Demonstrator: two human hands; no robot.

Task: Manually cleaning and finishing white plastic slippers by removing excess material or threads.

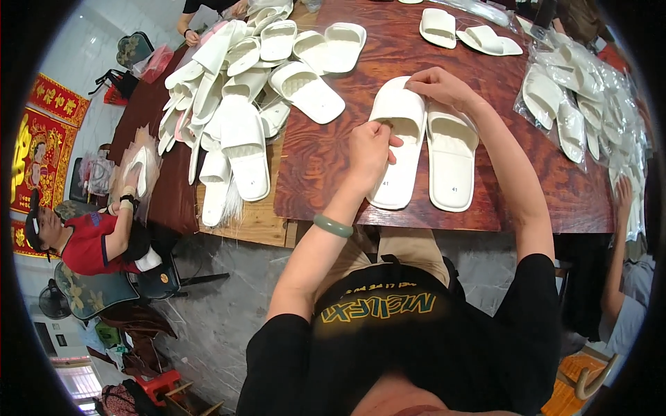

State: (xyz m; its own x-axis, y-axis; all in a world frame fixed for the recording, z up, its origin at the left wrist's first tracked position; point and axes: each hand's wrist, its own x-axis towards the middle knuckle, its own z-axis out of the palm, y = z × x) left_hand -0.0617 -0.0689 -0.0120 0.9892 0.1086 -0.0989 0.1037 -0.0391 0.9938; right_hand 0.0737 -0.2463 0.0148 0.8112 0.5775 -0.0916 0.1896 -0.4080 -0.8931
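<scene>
Two white open-toe slippers lie side by side before me, soles down, toes pointing away. Over the opening of the left slipper [397,184], my left hand [372,147] is closed with its fingers curled; anything pinched in it is too small to make out. My right hand [444,89] reaches across the toe of the right slipper [452,166], hiding it. Its bent fingertips close on the front edge of the left slipper's strap.
A heap of white slippers [239,132] covers the table's left side. Two more slippers [438,28] lie at the far edge. Bagged slippers [572,97] are at right on the reddish wooden table [319,180]. A person in red [97,239] holds a wrapped slipper at left; others work nearby.
</scene>
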